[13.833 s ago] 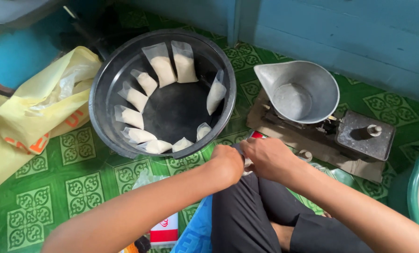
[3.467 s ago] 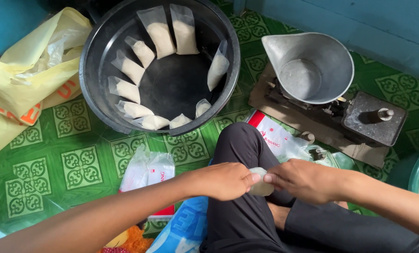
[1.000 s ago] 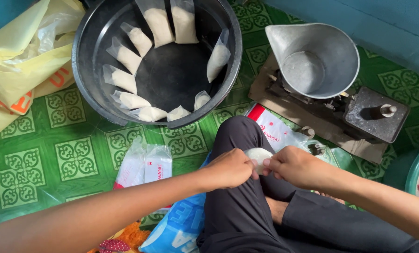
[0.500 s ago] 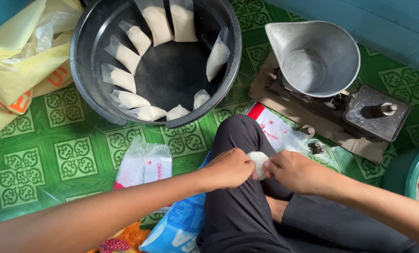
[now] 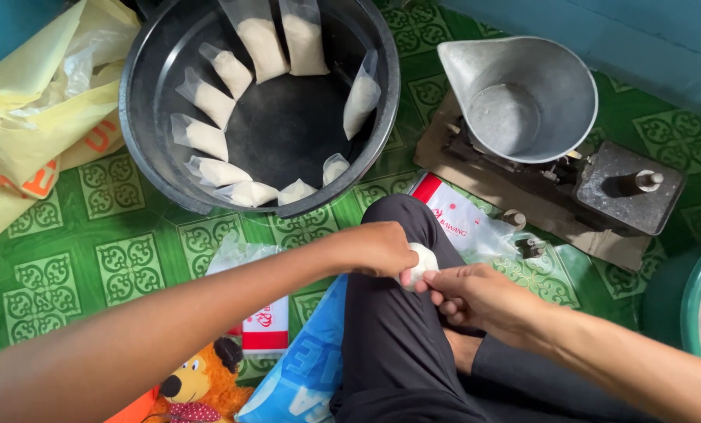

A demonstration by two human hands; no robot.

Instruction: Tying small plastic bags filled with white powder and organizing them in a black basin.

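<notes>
My left hand point(image 5: 375, 248) and my right hand point(image 5: 473, 295) meet over my knee, both gripping a small clear bag of white powder point(image 5: 418, 263). The left hand pinches it from the left and the right hand's fingertips hold its lower right side. Beyond my knee stands a black tub point(image 5: 150, 168) with several filled clear bags point(image 5: 206, 137) leaning around its inner wall.
A metal balance scale with a scoop pan point(image 5: 516, 98) and a weight point(image 5: 636, 182) sits at the right. A yellow plastic sack point(image 5: 37, 125) lies at the left. Red-and-white packets point(image 5: 458, 222), a blue bag point(image 5: 299, 376) and a toy bear point(image 5: 201, 384) lie near my legs on the green floor.
My left hand has shifted up and right onto the knee with the small bag. The right hand has dropped slightly below it. The view has tilted, bringing the toy bear into sight.
</notes>
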